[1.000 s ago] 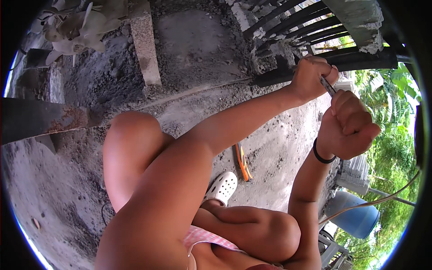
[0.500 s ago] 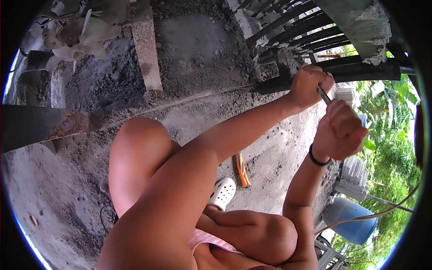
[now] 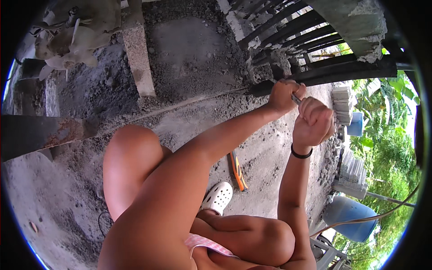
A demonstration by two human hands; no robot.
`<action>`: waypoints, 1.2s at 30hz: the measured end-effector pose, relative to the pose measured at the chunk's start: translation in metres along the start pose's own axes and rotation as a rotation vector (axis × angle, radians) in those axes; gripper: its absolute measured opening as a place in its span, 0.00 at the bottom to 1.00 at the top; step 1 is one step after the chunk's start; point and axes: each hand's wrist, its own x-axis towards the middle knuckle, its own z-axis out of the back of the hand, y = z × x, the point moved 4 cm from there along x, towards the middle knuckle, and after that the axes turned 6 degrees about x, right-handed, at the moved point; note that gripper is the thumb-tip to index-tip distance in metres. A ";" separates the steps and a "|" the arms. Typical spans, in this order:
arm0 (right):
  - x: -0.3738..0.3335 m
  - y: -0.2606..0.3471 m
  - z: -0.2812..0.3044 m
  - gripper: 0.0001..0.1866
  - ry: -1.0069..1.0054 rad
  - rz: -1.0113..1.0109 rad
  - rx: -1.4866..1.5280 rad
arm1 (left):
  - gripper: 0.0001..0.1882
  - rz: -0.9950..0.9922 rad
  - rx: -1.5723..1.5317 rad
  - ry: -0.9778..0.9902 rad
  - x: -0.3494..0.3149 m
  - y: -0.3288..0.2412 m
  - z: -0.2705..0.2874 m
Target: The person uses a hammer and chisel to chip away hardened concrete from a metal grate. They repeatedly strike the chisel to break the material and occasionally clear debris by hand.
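Observation:
My left hand [image 3: 283, 96] is closed round a thin metal rod [image 3: 295, 99], near the lower end of the black slatted grille [image 3: 310, 27]. Just right of it and nearer me, my right hand [image 3: 315, 121], with a black band at its wrist, is closed on the same rod. Only a short piece of the rod shows between the two fists. A small bit of it seems to stick out beyond the left hand, toward the grille's bottom rail, but whether it touches there I cannot tell. Neither hand touches anything else that I can see.
An orange-and-black tool handle [image 3: 237, 173] lies on the concrete floor beside my white clog [image 3: 219, 198]. Left stands a rusty metal beam [image 3: 54, 134], with a grey fan-like machine [image 3: 72, 45] beyond. Stacked blocks [image 3: 352, 175], a blue drum [image 3: 353, 219] and a cable [image 3: 373, 218] are at right.
Both hands have moved left and a little toward each other with the rod between them. The right hand has turned, showing more of its knuckles. The view has shifted slightly.

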 end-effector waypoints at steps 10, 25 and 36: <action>0.003 0.000 0.007 0.27 0.026 -0.004 0.346 | 0.22 -0.092 0.125 0.033 0.022 0.006 0.002; -0.104 0.046 0.075 0.26 -0.031 -0.962 0.323 | 0.17 -0.726 0.339 0.526 -0.026 -0.017 -0.011; -0.179 -0.003 0.059 0.19 -0.193 -1.386 0.639 | 0.16 -0.871 0.570 0.886 -0.055 -0.006 0.000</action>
